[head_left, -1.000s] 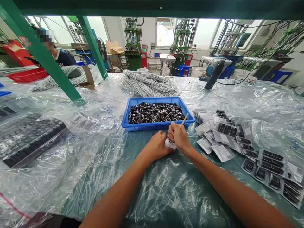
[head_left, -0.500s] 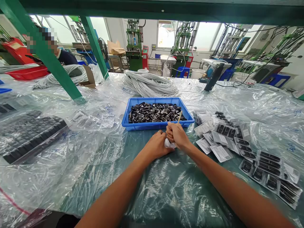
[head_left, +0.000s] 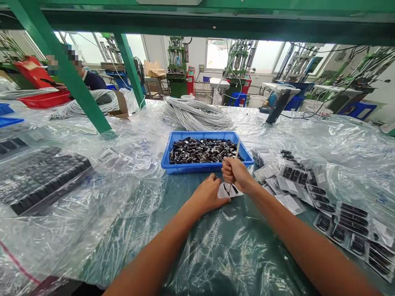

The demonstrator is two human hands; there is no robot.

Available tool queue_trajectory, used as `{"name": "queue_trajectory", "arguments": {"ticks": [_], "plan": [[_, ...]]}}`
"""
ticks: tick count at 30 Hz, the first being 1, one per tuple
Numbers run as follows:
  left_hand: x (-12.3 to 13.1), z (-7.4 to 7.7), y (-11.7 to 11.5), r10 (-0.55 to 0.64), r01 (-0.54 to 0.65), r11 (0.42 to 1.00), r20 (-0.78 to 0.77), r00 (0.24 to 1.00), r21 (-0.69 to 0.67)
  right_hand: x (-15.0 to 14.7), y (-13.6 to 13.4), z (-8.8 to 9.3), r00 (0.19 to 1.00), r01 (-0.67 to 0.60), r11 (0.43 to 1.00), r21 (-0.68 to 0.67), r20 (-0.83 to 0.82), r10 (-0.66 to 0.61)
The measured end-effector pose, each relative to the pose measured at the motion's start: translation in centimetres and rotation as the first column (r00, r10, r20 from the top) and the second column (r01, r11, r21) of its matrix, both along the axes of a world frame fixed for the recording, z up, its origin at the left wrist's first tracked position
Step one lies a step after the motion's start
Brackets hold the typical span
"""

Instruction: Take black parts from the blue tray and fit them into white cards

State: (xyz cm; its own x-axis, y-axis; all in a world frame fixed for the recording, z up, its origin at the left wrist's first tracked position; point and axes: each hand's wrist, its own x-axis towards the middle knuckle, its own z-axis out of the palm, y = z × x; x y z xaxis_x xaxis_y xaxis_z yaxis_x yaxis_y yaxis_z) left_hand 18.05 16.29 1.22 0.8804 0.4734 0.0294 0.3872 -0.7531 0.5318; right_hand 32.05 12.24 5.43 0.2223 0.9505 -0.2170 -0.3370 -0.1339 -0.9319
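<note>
While clear plastic sheeting (head_left: pixel 70 234) spreads over most of the frame, a green post (head_left: pixel 66 78) slants down the upper left. Flat packs of black pieces (head_left: pixel 353 218) are heaped from right of centre to the lower right, some overlapping. At mid-left lies a wrapped block of dark pieces (head_left: pixel 46 181). A blue tray (head_left: pixel 203 169) full of small black parts (head_left: pixel 200 150) sits at the centre, with a coil of grey cable (head_left: pixel 197 115) behind it. Below the tray, the left hand (head_left: pixel 210 193) curves against the left end of a small white piece (head_left: pixel 233 194) with dark marks; whether it pinches the piece cannot be told. The right hand (head_left: pixel 236 172) is closed in a fist around a thin stick (head_left: pixel 238 148), whose lower end points down at the white piece.
</note>
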Motion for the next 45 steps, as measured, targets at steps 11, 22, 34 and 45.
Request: {"name": "queue_trajectory", "arguments": {"ticks": [11,22,34,45], "plan": [[1.1,-0.8,0.4,0.182,-0.165,0.975,0.108,0.977,-0.147,-1.8,0.9,-1.7,0.965,0.261,0.912,0.316,-0.077,-0.25],[1.1,-1.1,0.5,0.159,-0.125,0.976,0.198,0.967,-0.176,-3.3,1.2,-3.5,0.942,0.308,0.853,0.421,-0.012,-0.335],[0.1,0.0,0.9,0.15,-0.087,0.948,0.19,0.97,-0.305,2.6,-1.0,1.9,0.993,-0.008,1.0,0.0,0.114,0.008],[-1.4,2.2,4.1,0.468,0.063,0.697,0.519,0.715,-0.715,3.6,-2.6,2.1,0.0,-0.049,0.996,0.076,0.997,-0.076]]}}
